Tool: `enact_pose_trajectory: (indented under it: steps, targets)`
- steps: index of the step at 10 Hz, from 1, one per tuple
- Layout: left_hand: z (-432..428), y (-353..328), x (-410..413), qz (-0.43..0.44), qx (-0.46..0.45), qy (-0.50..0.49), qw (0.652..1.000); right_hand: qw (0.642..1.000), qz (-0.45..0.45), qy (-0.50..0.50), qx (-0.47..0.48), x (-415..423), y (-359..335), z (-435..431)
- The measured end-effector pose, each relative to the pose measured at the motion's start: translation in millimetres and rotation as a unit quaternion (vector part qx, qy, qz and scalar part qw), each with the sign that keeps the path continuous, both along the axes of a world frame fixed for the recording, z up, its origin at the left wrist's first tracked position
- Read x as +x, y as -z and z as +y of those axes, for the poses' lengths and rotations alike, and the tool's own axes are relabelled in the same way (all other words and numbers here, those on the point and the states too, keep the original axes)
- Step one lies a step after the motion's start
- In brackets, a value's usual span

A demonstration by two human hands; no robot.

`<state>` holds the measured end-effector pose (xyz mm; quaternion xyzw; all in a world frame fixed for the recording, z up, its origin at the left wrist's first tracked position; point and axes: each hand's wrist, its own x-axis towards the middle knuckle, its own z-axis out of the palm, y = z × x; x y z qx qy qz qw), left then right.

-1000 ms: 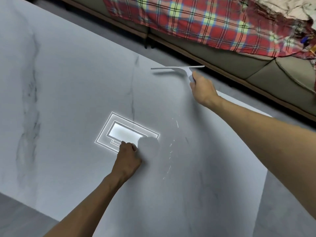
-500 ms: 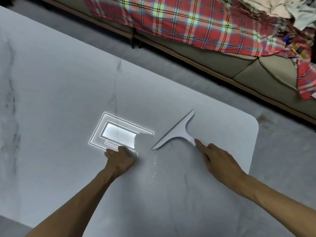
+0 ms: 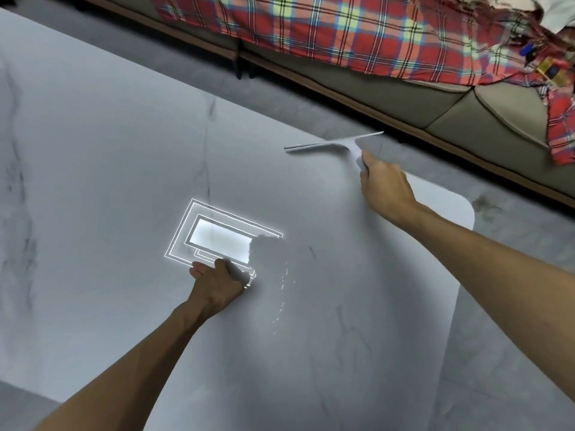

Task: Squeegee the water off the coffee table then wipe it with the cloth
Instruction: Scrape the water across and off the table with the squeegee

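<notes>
The coffee table [image 3: 109,188] has a pale grey marble top with dark veins. My right hand [image 3: 384,185] grips the handle of a white squeegee [image 3: 334,145]. Its blade lies across the table's far side, near the edge that faces the sofa. My left hand [image 3: 217,279] rests on the table's middle with its fingers curled under, and I see nothing in it. A thin curved trail of water drops [image 3: 282,290] runs just right of that hand. No cloth is in view.
A ceiling light's bright rectangular reflection [image 3: 219,236] lies on the tabletop by my left hand. Beyond the far edge runs a strip of grey floor [image 3: 311,110], then a beige sofa [image 3: 401,88] draped with a red plaid blanket [image 3: 342,23]. The table's rounded right corner [image 3: 463,206] is near my right forearm.
The squeegee was at the far edge, was drawn back to the table's middle beside my left hand, and is now out at the far edge again. My left hand has stayed put.
</notes>
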<state>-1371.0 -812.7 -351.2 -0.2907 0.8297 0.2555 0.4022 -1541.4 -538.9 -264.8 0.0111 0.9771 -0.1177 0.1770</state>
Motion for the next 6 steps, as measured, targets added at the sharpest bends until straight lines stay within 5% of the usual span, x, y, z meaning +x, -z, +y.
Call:
enact_pose_trajectory:
  steps: [2,4,6]
  targets:
    - [-2,3,2,0.004,-0.006,0.006,1.0,0.999,-0.03,-0.015,0.019,63,10,6]
    - [-2,1,2,-0.004,0.003,0.002,1.0,0.985,-0.164,-0.036,0.05,160,-22,33]
    - [-4,0,11,0.044,0.004,0.008,0.999,0.997,-0.065,-0.051,-0.012,78,-30,6]
